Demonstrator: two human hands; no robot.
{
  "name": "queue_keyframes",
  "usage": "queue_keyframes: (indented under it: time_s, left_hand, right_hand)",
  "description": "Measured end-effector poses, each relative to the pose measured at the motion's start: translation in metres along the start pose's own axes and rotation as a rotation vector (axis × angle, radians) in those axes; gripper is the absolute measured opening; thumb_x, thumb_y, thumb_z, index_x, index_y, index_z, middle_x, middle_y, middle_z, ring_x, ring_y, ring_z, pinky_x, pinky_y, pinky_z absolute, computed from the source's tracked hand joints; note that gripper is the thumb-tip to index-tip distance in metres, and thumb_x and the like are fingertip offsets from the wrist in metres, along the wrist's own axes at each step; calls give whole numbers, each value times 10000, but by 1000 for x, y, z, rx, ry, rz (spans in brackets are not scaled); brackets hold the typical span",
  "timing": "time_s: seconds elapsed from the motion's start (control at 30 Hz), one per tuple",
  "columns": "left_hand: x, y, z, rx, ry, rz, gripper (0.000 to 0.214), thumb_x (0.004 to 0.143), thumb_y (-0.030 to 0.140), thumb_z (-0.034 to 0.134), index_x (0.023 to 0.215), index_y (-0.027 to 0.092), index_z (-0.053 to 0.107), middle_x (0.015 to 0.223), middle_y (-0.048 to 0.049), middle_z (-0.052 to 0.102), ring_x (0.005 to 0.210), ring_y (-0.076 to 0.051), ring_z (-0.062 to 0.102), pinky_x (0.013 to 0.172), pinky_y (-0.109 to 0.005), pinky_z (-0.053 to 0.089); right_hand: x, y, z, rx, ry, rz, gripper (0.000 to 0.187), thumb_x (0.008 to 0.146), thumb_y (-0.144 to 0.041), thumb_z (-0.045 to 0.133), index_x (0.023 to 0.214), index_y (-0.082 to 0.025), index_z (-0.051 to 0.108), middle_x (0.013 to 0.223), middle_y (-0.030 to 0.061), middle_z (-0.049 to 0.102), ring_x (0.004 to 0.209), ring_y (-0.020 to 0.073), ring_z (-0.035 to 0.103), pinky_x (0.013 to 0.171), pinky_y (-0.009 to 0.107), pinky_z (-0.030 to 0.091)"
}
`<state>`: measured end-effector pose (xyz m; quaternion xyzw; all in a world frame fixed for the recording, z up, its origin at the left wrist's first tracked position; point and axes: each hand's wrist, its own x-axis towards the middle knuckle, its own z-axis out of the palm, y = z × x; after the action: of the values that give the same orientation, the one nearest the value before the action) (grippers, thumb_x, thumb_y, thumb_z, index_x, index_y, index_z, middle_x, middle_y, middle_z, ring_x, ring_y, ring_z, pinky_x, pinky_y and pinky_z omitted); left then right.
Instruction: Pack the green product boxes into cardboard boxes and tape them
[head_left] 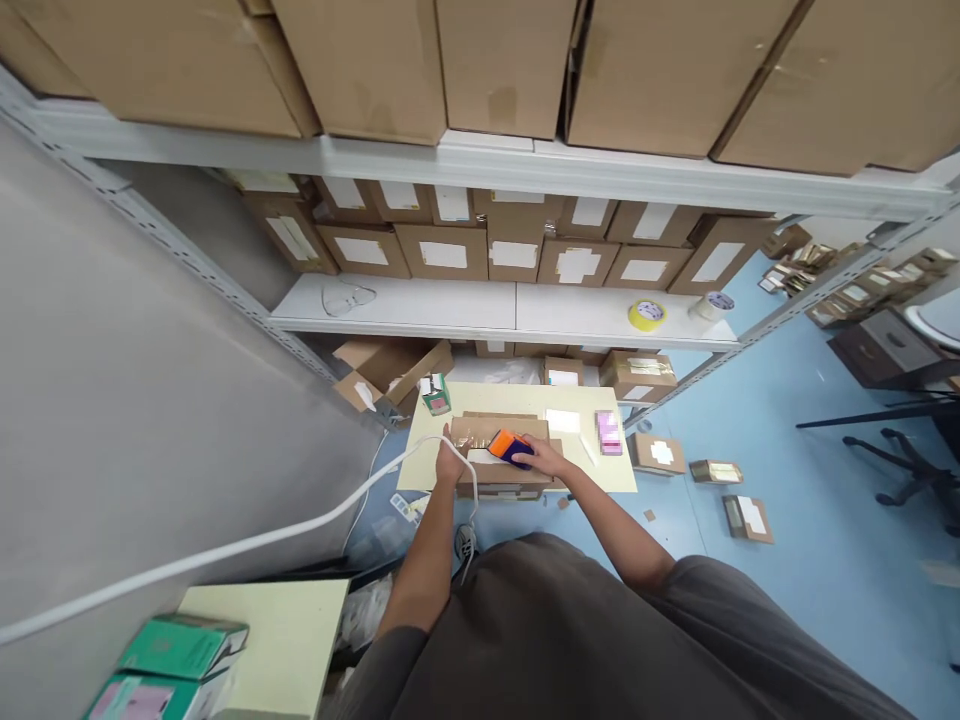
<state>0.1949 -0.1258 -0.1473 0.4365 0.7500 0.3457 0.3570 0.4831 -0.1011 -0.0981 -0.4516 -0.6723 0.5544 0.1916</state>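
A cardboard box [499, 472] with shiny clear tape and a white label on its top lies on a small cream table [427, 455]. My left hand [448, 462] grips the box at its left side, with some fingers hidden. Over the box's right half, my right hand [541, 456] is closed around an orange and dark-blue block-shaped object [508, 446], tilted on top of the box. Its exact kind is unclear. A white cable [337, 505] runs from the lower left and loops in front of my left hand and the box.
A green-and-white carton [435, 394], a white paper [562, 420] and a pink pack [608, 432] share the table. Beyond are shelves [420, 300] of labelled boxes, with yellow tape [646, 315]. Cartons [658, 453] lie on the floor; green boxes [176, 645] stand lower left.
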Motion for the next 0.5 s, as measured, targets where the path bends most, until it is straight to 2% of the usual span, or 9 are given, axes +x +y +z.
queue_keyframes:
  time_s: [0.1,0.17,0.23,0.3,0.4,0.43,0.5]
  left_hand:
    - [-9,-1,-3,46,107,75,865,921,418,742,1677,133,435,1678,-256,507,1598,-374,455,1296,-484,385]
    - [-17,2,-3,75,186,100,708,962,437,698,1597,155,558,1637,-235,550,1598,-374,441,1313,-500,364]
    - [-24,9,-1,27,182,77,529,1013,470,636,1453,183,691,1538,-219,638,1532,-373,513,1277,-507,409]
    - [-26,18,4,-128,52,13,476,1041,531,593,1317,185,765,1388,-210,733,1361,-370,652,1157,-504,517]
    - [-21,31,8,-408,-231,-113,563,1018,645,602,1180,146,806,1166,-200,809,1046,-332,769,908,-457,611]
    - [-18,34,8,-467,-291,-127,570,989,664,645,1125,138,817,1105,-196,819,984,-317,775,857,-436,612]
    - [-12,40,5,-518,-322,-84,521,899,650,779,987,139,828,983,-179,825,915,-295,771,808,-404,605]
  right_hand:
    - [-2,1,-4,0,-12,3,505,929,-598,794,1274,-236,725,1263,81,782,1179,334,713,1097,481,548]
    - [-3,0,-5,-12,-18,14,500,931,-609,787,1256,-233,731,1224,77,787,1148,329,718,1073,477,558]
    - [-3,-2,-4,-17,-27,26,505,935,-618,782,1260,-234,732,1207,75,788,1128,324,721,1050,471,569]
    - [-3,-3,-4,-17,-40,23,528,934,-624,783,1287,-236,729,1236,80,784,1144,325,720,1054,469,568]
    - [-2,-6,-5,-33,-46,-6,569,924,-645,787,1316,-237,728,1300,90,774,1197,333,711,1092,472,550]
    - [-2,-7,-6,-41,-47,-16,577,919,-654,788,1312,-234,732,1301,92,775,1201,334,710,1095,471,548]
    - [0,-10,-7,-58,-54,-31,579,915,-666,787,1286,-225,741,1272,93,783,1175,332,718,1077,463,555]
